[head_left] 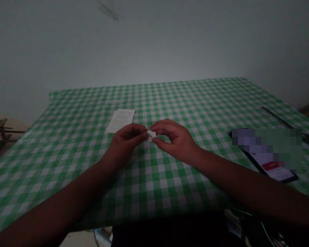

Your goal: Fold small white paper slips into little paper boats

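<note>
A small piece of white paper, folded or bunched and with dark marks on it, is held just above the checked tablecloth. My left hand pinches its left side between thumb and fingertips. On the opposite side, the curled fingers and thumb of my right hand close on its right edge. The fingers cover part of the paper, so its full shape is hidden. Beyond my left hand lie printed sheets of paper, slightly fanned over one another.
A green and white checked cloth covers the table. To the right lies a phone with a lit, partly blurred screen, and a thin dark strip beyond it. A pale strip lies behind the sheets. A plain wall borders the far edge.
</note>
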